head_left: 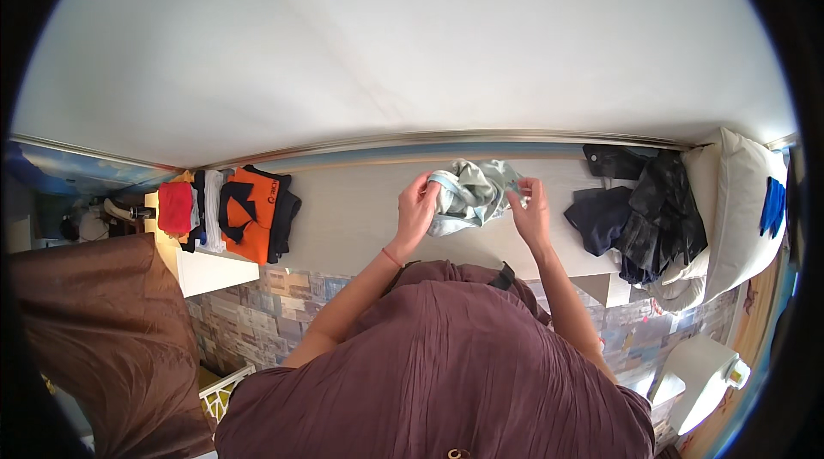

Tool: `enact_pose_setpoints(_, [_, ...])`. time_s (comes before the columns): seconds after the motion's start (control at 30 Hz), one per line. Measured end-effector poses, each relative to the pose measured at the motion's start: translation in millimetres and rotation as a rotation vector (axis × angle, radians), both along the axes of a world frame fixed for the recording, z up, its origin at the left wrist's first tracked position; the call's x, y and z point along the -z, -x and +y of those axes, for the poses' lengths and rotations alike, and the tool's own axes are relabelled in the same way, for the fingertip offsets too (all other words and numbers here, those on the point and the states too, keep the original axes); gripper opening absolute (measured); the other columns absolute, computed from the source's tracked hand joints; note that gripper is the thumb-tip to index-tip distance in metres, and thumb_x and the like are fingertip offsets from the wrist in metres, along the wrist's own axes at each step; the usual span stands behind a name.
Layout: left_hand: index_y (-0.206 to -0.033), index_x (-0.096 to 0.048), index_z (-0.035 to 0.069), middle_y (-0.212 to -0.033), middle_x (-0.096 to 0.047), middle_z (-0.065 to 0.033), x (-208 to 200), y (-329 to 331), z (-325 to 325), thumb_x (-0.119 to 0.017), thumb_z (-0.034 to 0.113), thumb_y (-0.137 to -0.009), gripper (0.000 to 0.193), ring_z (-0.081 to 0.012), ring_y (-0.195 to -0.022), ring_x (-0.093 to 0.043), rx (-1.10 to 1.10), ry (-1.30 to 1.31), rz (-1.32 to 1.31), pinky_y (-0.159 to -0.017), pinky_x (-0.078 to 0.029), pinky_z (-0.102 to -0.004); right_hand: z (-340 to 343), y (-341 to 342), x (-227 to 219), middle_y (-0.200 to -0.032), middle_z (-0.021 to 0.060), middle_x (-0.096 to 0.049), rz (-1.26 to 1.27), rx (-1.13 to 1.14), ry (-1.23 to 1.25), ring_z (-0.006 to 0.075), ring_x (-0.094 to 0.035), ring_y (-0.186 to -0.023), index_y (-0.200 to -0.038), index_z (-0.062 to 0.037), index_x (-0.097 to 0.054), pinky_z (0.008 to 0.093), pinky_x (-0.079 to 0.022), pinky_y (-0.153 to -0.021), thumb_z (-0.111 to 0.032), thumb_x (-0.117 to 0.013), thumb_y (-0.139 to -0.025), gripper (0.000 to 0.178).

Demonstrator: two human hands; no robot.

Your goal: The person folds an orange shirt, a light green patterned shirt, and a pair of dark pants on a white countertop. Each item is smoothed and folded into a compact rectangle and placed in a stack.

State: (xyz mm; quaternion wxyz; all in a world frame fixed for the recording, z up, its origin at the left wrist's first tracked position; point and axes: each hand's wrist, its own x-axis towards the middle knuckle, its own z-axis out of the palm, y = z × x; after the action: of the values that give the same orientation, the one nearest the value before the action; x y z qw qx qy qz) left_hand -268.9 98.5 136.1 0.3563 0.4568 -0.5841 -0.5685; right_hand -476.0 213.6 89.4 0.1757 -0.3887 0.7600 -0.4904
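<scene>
The bunched garment is held over the pale surface, its longer axis running roughly left to right and rising slightly rightward; which end is its top cannot be told. Its soft, pale green cloth crumples into rounded folds edged with light blue. The left hand clamps the left edge; the right hand pinches the right, forearms angled inward.

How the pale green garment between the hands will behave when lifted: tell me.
The pale green garment will probably sag floppily, as it is bunched in loose, soft folds. It is likely light for its size, since the fabric looks thin. Rolling seems unlikely, given its irregular, slack outline.
</scene>
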Motion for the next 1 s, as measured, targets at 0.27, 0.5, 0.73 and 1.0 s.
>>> enact_pose_setpoints(0.27, [-0.115,-0.071,0.001,-0.087,-0.072,-0.0032,-46,12,2,-0.069,0.010,-0.093,0.023,-0.0075,-0.074,-0.061,0.282,0.230,-0.153,-0.065,-0.050,-0.0256,-38,-34,-79,-0.096,0.0162,-0.069,0.084,-0.302,0.181,0.0333,-0.068,-0.083,-0.104,-0.0037,-0.063,0.0411,-0.055,-0.076,0.000,-0.069,-0.079,0.026])
enact_pose_setpoints(0.5, [-0.107,-0.071,0.009,-0.104,-0.066,-0.0135,-47,-14,-26,-0.065,-0.011,-0.071,0.041,-0.0375,-0.100,-0.065,0.071,0.713,-0.669,-0.082,-0.053,-0.0444,-44,-6,-128,-0.085,0.0134,-0.065,0.125,-0.146,0.141,0.0267,-0.058,-0.059,-0.094,-0.0024,-0.063,0.0362,-0.047,-0.058,0.006,-0.058,-0.078,0.019])
enact_pose_setpoints(0.73, [-0.117,-0.069,0.006,-0.108,-0.070,-0.0131,-30,-58,-60,-0.062,-0.003,-0.080,0.039,-0.0214,-0.105,-0.065,0.445,0.211,-0.489,-0.089,-0.050,-0.0319,-44,27,-129,-0.085,0.0123,-0.064,0.355,-0.146,0.241,0.0285,-0.062,-0.068,-0.087,-0.0002,-0.062,0.0362,-0.050,-0.066,0.006,-0.057,-0.076,0.014])
enact_pose_setpoints(1.0, [-0.113,-0.067,-0.004,-0.093,-0.068,-0.0003,-80,-59,-62,-0.062,0.011,-0.095,0.024,-0.0074,-0.085,-0.059,0.565,-0.198,-0.318,-0.076,-0.048,-0.0257,-36,46,-126,-0.069,0.0050,-0.056,-0.145,-0.345,0.028,0.0109,-0.052,-0.067,-0.089,0.0028,-0.063,0.0283,-0.045,-0.064,-0.002,-0.057,-0.082,0.010])
